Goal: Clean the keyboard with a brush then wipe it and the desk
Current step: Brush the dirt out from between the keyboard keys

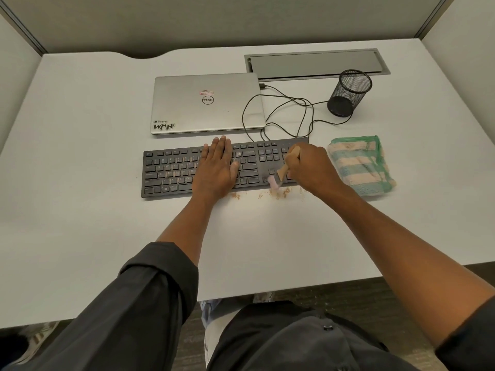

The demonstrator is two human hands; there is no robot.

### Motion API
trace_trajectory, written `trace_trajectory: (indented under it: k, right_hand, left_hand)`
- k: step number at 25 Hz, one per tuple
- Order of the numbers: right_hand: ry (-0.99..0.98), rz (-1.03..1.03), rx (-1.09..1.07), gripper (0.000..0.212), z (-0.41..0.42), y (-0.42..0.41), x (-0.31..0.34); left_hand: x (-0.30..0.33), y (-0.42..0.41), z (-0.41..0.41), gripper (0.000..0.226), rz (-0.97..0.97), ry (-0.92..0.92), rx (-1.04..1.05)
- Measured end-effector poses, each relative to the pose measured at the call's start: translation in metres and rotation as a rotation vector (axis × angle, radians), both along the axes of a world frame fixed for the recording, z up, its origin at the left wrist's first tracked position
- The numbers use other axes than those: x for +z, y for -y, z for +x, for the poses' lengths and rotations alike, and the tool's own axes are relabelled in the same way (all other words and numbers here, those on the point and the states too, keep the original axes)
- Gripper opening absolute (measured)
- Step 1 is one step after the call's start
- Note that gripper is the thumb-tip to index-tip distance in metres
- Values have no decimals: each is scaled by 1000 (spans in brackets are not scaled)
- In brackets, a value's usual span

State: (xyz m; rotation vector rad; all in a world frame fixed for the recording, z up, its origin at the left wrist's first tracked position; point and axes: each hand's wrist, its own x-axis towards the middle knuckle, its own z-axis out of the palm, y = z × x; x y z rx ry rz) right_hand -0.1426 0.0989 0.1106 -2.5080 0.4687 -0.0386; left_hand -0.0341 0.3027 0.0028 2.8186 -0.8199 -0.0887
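A black keyboard [171, 172] lies across the middle of the white desk [93, 223]. My left hand [218, 167] rests flat on its middle keys, fingers straight. My right hand [310, 167] grips a small wooden-handled brush [282, 171] over the keyboard's right end, near the arrow keys. The pale bristles are blurred at the keyboard's front edge. Brown crumbs [278, 193] lie on the desk just in front of the keyboard. A folded green and peach striped cloth [360, 164] sits to the right of the keyboard, beside my right hand.
A closed silver laptop [206, 103] lies behind the keyboard. A black cable [284, 111] loops from it across the desk. A black mesh pen cup [348, 93] lies tipped at the back right, before a grey cable-tray lid [316, 64]. Partition walls surround the desk.
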Motion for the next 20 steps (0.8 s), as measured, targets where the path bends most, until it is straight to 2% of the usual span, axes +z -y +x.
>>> trace_trajectory:
  k: [2, 5, 10, 13, 15, 18, 20]
  right_hand:
    - [30, -21, -5, 31, -7, 8, 2]
    - [185, 4, -72, 25, -21, 12, -1]
    - [184, 63, 113, 15, -46, -15, -14]
    - [256, 45, 11, 14, -39, -1, -12]
    - [248, 61, 30, 12, -32, 3, -12]
    - [161, 149, 213, 14, -27, -6, -17]
    - [142, 224, 202, 16, -24, 0, -9]
  left_hand:
    - [1, 0, 1, 65, -2, -5, 2]
    - [1, 0, 1, 65, -4, -4, -3]
    - [2, 0, 0, 65, -3, -16, 2]
    - [4, 0, 1, 64, -6, -17, 2]
    - [4, 0, 0, 64, -11, -19, 1]
    - [5, 0, 0, 64, -2, -24, 1]
    - [4, -1, 0, 65, 0, -22, 3]
